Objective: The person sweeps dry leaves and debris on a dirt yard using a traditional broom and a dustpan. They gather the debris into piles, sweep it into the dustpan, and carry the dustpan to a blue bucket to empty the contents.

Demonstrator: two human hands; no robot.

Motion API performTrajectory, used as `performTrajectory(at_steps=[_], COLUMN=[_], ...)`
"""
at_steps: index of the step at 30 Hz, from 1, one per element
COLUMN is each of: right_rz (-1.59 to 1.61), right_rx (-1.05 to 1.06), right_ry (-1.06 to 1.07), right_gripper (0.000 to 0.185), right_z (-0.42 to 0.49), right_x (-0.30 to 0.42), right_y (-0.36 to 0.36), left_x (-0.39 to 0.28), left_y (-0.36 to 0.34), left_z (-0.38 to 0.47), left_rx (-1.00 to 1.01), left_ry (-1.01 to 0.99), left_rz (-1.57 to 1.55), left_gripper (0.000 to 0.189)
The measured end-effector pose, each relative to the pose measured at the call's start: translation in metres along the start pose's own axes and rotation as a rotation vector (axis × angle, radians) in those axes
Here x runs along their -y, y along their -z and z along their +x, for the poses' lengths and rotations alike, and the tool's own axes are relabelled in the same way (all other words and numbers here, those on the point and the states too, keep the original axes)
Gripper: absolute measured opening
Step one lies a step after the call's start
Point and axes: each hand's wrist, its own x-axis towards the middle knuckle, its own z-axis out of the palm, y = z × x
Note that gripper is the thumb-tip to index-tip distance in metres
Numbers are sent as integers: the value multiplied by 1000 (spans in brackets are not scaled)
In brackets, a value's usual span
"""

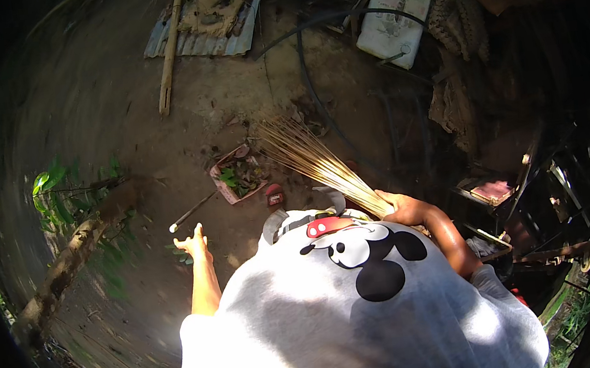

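My right hand (406, 209) grips the bound end of a broom of thin sticks (320, 165) at my right side. Its bristles fan out forward over the dirt ground. My left hand (193, 244) is held out low on the left, fingers apart and nothing in it. Close by that hand is the pale-tipped end of a long handle (193, 212). The handle slants to a pink dustpan (226, 192) on the ground, which holds green and dry leaves (240, 176). One red shoe (274, 195) shows just beside the dustpan.
A tree trunk (73, 250) with leafy shoots rises at left. Ahead lie a bamboo pole (171, 51) and corrugated metal sheet (205, 45). A black hose (308, 75) curves across the ground near a white plastic container (396, 17). Cluttered scrap (490, 191) stands at right.
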Motion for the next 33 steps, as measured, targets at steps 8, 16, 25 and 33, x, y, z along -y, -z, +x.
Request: performTrajectory(at_steps=[8,16,25,33], right_rz=[-240,-267,-58,-26], right_rx=[147,262,318,411], right_ry=[51,46,5,77], right_gripper=[96,96,90,91], right_z=[15,21,35,46], right_x=[-27,-42,-37,-10], right_y=[135,225,191,170], left_x=[-17,-43,-30,-29], left_y=[-39,-50,-14,-3], left_z=[16,-23,0,1], left_rx=[-359,-463,-419,-404], left_ry=[-360,-254,-423,-513], left_rz=[62,339,589,656], left_gripper=[42,30,18,18])
